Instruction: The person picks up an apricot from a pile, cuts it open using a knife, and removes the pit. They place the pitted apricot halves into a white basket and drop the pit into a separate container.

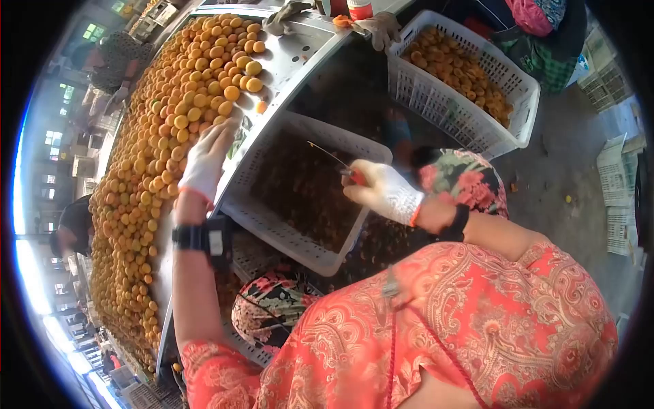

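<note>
My left hand (210, 158), in a white glove with bare fingertips, reaches to the edge of a heap of apricots (170, 109) on a metal table (289, 65). Its fingers are stretched out and slightly blurred against the nearest fruit; I make out nothing held in them. In my gloved right hand (383, 193) is a small knife (328, 153) with a red handle, its thin blade pointing up and left. That hand hovers over the right side of a white plastic crate (371, 146) with dark, small contents at its bottom.
Halved apricots fill another white crate (463, 112) at the upper right. Grey gloves (286, 17) lie on the table's far edge, near a red and white container (360, 9). Other people stand across the table and at the upper right. Stacked crates (616, 198) line the right side.
</note>
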A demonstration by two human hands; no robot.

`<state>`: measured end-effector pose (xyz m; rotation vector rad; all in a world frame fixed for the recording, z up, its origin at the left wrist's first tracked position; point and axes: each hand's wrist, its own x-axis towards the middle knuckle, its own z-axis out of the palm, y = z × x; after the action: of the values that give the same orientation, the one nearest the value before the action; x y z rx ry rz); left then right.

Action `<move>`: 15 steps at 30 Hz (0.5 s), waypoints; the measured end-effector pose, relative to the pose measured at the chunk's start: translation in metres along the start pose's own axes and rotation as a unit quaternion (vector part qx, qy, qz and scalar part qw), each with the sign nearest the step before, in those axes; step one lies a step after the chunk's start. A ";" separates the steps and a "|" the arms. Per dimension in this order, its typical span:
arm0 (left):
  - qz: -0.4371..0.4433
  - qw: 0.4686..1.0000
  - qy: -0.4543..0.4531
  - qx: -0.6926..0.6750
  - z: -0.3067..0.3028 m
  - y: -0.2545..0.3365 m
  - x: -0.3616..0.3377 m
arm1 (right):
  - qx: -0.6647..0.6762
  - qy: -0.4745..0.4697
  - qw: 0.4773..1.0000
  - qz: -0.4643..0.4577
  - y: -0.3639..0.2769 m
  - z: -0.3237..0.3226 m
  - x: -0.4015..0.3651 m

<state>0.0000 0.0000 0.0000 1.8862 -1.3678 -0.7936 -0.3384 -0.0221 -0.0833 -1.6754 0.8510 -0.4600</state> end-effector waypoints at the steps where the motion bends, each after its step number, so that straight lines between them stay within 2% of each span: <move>1: 0.037 0.998 -0.029 0.039 0.012 -0.002 0.011 | -0.003 -0.002 1.000 0.011 0.002 -0.002 -0.010; 2: 0.033 0.997 -0.041 0.050 0.023 -0.007 0.019 | -0.006 -0.004 1.000 0.024 0.003 -0.004 -0.019; 3: 0.013 0.997 -0.033 0.067 0.022 -0.022 0.069 | -0.011 0.004 1.000 0.015 0.017 0.000 0.026; 5: 0.141 0.954 -0.048 0.260 0.037 -0.071 0.099 | -0.011 -0.008 0.999 0.032 0.022 -0.001 0.024; 7: 0.127 0.942 -0.060 0.305 0.041 -0.047 0.104 | -0.010 -0.006 0.999 0.033 0.021 -0.003 0.030; 9: -0.013 0.987 -0.061 0.150 0.042 -0.030 0.103 | 0.004 0.001 0.999 0.034 0.018 -0.004 0.030; 10: 0.007 0.997 -0.060 0.040 0.043 -0.035 0.101 | 0.006 0.001 0.999 0.035 0.016 -0.004 0.029; 11: 0.007 0.997 -0.060 0.043 0.041 -0.033 0.097 | 0.022 -0.001 0.999 0.033 0.013 -0.006 0.028; 13: -0.007 0.999 0.006 -0.037 0.039 -0.009 0.077 | 0.040 0.000 0.999 0.030 0.008 -0.008 0.025; 15: 0.012 0.987 0.061 -0.151 0.039 0.019 0.045 | 0.059 0.041 0.997 0.002 0.004 -0.009 0.021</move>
<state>-0.0294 -0.0540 -0.0124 1.6511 -1.1235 -0.8097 -0.3322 -0.0440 -0.0871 -1.5555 0.8700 -0.5677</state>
